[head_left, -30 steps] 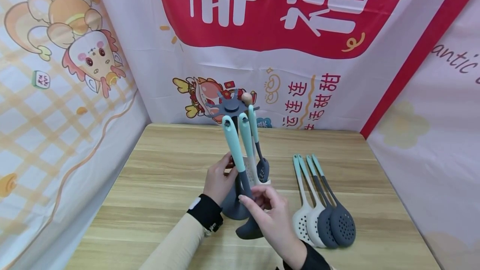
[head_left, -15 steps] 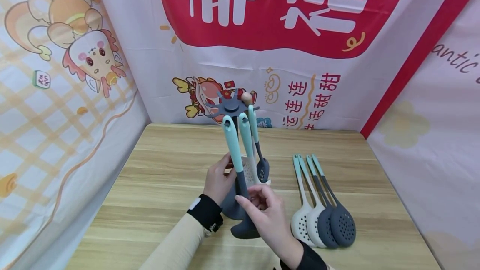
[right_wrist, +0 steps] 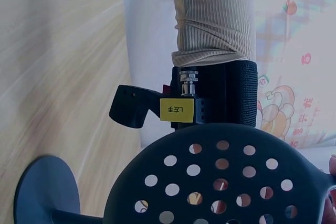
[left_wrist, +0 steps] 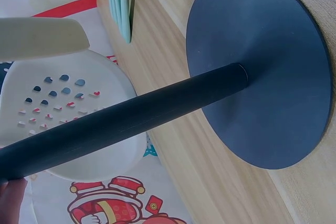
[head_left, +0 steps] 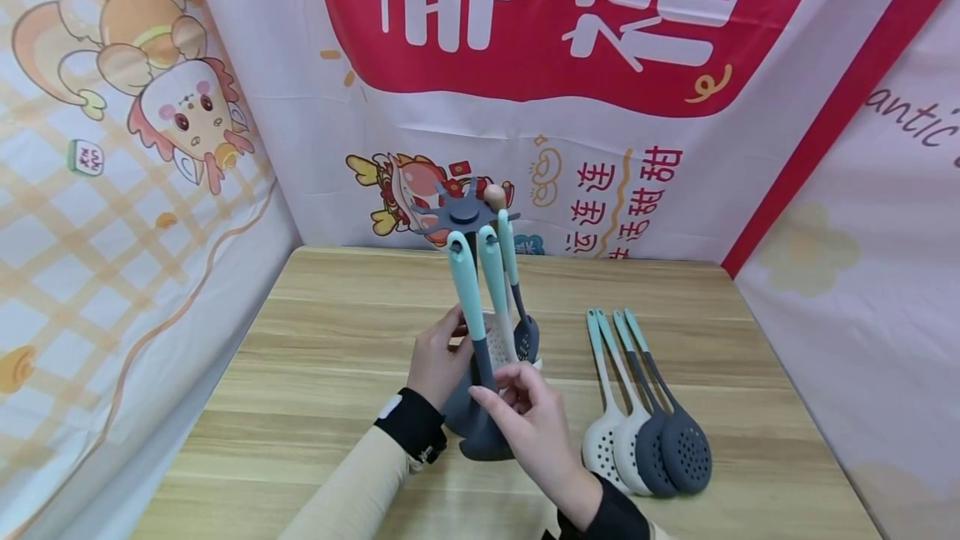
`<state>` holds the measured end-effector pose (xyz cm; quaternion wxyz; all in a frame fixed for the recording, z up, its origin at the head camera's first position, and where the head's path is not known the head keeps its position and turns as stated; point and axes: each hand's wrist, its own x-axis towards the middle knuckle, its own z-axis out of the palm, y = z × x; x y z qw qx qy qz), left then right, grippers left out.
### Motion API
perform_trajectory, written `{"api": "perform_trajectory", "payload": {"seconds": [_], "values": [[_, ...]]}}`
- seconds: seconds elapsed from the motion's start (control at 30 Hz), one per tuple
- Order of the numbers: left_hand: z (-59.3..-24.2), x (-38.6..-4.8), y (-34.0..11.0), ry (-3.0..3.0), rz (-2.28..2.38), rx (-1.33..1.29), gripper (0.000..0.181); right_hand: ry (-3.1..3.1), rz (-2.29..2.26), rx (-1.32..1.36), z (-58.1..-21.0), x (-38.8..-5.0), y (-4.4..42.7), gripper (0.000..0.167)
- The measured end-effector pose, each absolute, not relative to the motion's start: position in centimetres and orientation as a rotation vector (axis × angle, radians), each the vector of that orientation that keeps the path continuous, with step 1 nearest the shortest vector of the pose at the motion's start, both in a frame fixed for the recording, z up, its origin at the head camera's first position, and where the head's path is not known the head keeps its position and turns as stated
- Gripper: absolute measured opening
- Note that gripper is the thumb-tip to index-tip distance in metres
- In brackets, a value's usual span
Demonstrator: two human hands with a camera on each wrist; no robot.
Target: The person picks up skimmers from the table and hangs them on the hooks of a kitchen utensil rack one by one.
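Observation:
My right hand (head_left: 532, 419) pinches the dark grey neck of a skimmer (head_left: 483, 365), held upright with its turquoise handle uppermost. Its perforated head (right_wrist: 207, 182) fills the lower right wrist view. My left hand (head_left: 438, 361) holds the dark pole (left_wrist: 131, 114) of a utensil stand; a fingertip shows against the pole in the left wrist view. The round base (left_wrist: 273, 77) stands on the table. Hooks fan out from the stand's top (head_left: 463, 211). A white slotted utensil (left_wrist: 113, 87) and a dark slotted spoon (head_left: 527, 340) hang on the stand's far and right sides.
Several white and dark grey perforated utensils (head_left: 652, 440) with turquoise handles lie fanned on the wooden table (head_left: 322, 340) at the right. A printed cloth (head_left: 300, 165) hangs behind the table and along its sides.
My right hand has moved slightly left, and the skimmer's head has moved left and up, closer to the stand's base. My left hand has stayed in place.

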<state>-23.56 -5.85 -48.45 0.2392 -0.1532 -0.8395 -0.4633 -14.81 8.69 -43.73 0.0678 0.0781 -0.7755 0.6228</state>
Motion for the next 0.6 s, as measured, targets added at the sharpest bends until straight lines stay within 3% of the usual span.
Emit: {"api": "perform_trajectory", "payload": {"seconds": [0.6], "values": [[-48.36,-23.67,-5.74,-2.259,-1.3,-0.456,0.023,-2.323,2.026,0.269,-44.33,-15.34,8.86,0.013]]}}
